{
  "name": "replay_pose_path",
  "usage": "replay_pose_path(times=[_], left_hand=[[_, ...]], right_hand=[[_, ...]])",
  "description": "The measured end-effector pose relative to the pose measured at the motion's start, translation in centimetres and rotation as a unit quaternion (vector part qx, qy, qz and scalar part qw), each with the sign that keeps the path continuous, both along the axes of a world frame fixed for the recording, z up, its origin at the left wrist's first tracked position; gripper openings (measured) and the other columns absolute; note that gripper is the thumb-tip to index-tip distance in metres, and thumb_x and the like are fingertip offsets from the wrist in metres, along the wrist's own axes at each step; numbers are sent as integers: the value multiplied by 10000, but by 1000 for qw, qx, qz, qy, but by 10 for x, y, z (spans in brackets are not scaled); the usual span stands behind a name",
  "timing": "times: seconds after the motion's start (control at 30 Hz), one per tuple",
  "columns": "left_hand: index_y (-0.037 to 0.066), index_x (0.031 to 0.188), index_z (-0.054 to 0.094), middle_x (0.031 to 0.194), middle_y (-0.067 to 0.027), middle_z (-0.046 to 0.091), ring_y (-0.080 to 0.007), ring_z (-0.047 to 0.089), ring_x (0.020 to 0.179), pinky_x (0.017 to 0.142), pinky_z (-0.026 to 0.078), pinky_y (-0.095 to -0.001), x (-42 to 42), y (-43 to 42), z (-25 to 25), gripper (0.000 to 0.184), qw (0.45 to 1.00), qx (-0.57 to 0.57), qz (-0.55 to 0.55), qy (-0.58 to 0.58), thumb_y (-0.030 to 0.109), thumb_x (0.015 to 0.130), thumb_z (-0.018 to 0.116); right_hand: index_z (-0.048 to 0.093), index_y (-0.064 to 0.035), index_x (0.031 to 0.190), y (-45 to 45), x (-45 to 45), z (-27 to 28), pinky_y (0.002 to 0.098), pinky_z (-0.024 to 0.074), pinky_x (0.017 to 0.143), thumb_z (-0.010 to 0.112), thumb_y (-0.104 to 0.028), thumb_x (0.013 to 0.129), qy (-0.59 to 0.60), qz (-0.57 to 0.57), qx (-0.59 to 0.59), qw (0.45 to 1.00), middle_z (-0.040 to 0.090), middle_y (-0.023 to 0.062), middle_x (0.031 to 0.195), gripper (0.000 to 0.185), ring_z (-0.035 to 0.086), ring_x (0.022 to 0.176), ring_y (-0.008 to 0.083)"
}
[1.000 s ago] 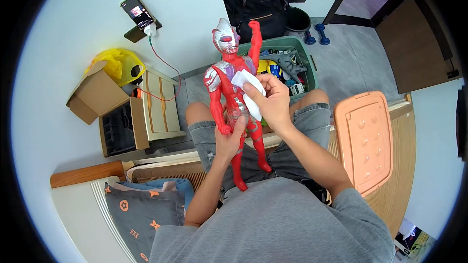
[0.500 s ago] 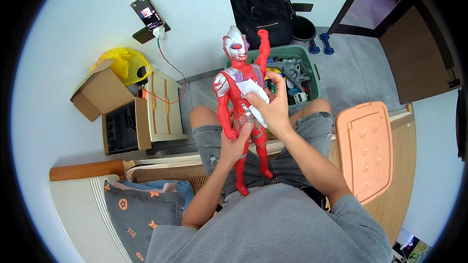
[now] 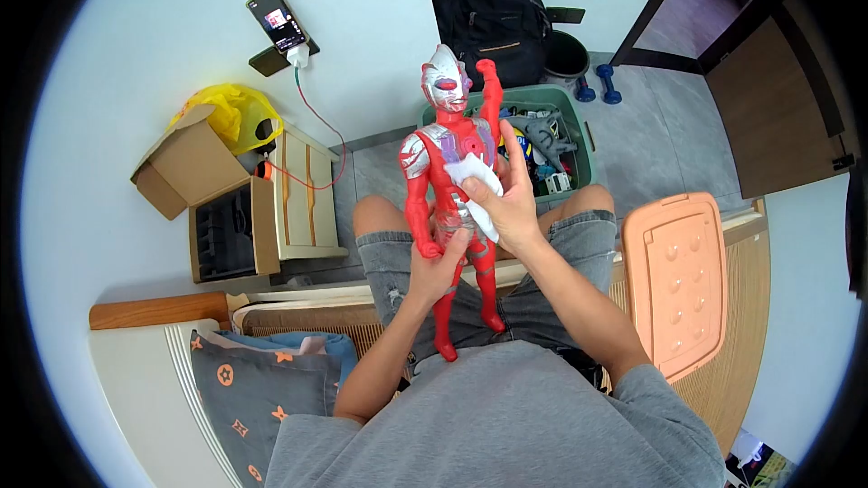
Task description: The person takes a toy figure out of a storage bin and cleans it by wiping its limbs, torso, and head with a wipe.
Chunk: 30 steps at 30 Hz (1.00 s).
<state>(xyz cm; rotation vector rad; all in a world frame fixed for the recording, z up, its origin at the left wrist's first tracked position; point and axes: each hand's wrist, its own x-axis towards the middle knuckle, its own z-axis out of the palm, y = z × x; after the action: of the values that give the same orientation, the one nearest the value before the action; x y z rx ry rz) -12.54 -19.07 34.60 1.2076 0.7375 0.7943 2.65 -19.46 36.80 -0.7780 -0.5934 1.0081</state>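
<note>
Red plastic makes up most of the figure (image 3: 441, 185), which stands over your lap, one arm raised, its feet near the hem of your grey shirt (image 3: 506, 416). Your left hand (image 3: 438, 266) grips it around the waist: the thumb lies across the front, while the other fingers are hidden behind it. Your right hand (image 3: 512, 208) pinches a white cloth (image 3: 477, 183) against the torso, thumb on top and a finger stretched up beside the raised arm; you cannot see the remaining fingertips. The cloth covers part of the chest and belly, so the markings under it are lost.

Beyond your knees, the green tub (image 3: 589, 161) is partly blocked by the figure and your right hand; a grey toy (image 3: 544, 137) shows, but many pieces around it are too jumbled to tell. The backpack (image 3: 488, 23) hides part of the bin (image 3: 568, 52). The phone's (image 3: 276, 18) screen is too small to read. The pillow (image 3: 258, 380) is cut off below.
</note>
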Motion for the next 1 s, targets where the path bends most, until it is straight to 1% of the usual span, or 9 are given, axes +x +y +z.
replay_pose_path(times=[0.27, 0.37, 0.43, 0.47, 0.6, 0.67, 0.8, 0.93, 1.0], left_hand=[[-2, 1429, 354, 1113, -71, 623, -101, 613, 869, 719, 516, -260, -4, -2, 5, 589, 1000, -29, 0, -3, 150, 938, 642], [-17, 1414, 382, 1160, -91, 612, -138, 614, 956, 816, 514, -295, -7, 2, 8, 543, 999, 47, 9, 24, 163, 955, 608], [-33, 1422, 381, 1327, -127, 524, -201, 528, 1201, 1022, 424, -356, -8, 5, -1, 531, 998, 55, 19, -6, 247, 996, 530], [-26, 1420, 391, 1330, -136, 523, -200, 529, 1206, 1007, 440, -350, -9, 5, -5, 529, 996, 80, 28, 0, 312, 1023, 484], [-10, 1359, 438, 1211, -149, 601, -200, 595, 1095, 942, 487, -351, -10, 10, -15, 440, 996, 28, 79, -31, 276, 1028, 480], [11, 1315, 445, 1176, -155, 632, -221, 635, 1050, 910, 523, -372, -16, 18, -15, 472, 974, -170, 58, -136, 396, 1043, 432], [34, 1319, 435, 1158, -151, 639, -234, 644, 1044, 854, 558, -387, -9, 26, 4, 569, 945, -296, 64, -123, 519, 1033, 349], [39, 1365, 412, 1192, -136, 614, -216, 617, 1089, 891, 541, -374, -6, 23, 9, 512, 936, -293, 4, -197, 420, 1024, 450], [43, 1389, 400, 1232, -113, 583, -192, 587, 1124, 942, 502, -350, -7, 21, 16, 507, 994, -87, -18, -65, 277, 975, 573]], right_hand=[[95, -51, 1553, -2, -3, 7, 336, 454, 1003, 798, -120, 819, 3, -13, -7, 1000, 500, 144, 1337, 1018, 535, 1194, 199], [88, -54, 1555, -4, -3, 10, 337, 453, 1005, 804, -125, 814, 4, -18, 8, 1000, 495, 137, 1350, 1033, 533, 1197, 197], [82, -56, 1556, -6, -1, 6, 339, 450, 1009, 808, -128, 812, -5, -15, -1, 1000, 488, 138, 1361, 1042, 530, 1205, 199], [76, -59, 1557, -5, 0, 5, 341, 448, 1014, 811, -131, 809, -14, -12, -8, 1000, 481, 139, 1373, 1052, 526, 1212, 200], [70, -60, 1559, -6, 0, 5, 341, 441, 1023, 818, -138, 804, 4, -8, 8, 1000, 459, 144, 1395, 1065, 510, 1238, 207], [77, -64, 1559, -7, -1, 4, 344, 431, 1035, 816, -136, 805, 23, 4, 24, 999, 441, 150, 1411, 1059, 490, 1265, 214], [80, -71, 1561, -8, -5, 6, 347, 424, 1044, 810, -126, 808, 10, 11, 15, 1000, 424, 153, 1427, 1050, 480, 1279, 222], [73, -76, 1564, -9, -4, 9, 353, 427, 1041, 773, -80, 829, 20, 30, 10, 999, 398, 158, 1445, 1015, 476, 1284, 223], [69, -77, 1564, -13, -4, 13, 354, 432, 1037, 753, -51, 836, 36, 42, 4, 998, 388, 161, 1452, 999, 475, 1285, 223]])
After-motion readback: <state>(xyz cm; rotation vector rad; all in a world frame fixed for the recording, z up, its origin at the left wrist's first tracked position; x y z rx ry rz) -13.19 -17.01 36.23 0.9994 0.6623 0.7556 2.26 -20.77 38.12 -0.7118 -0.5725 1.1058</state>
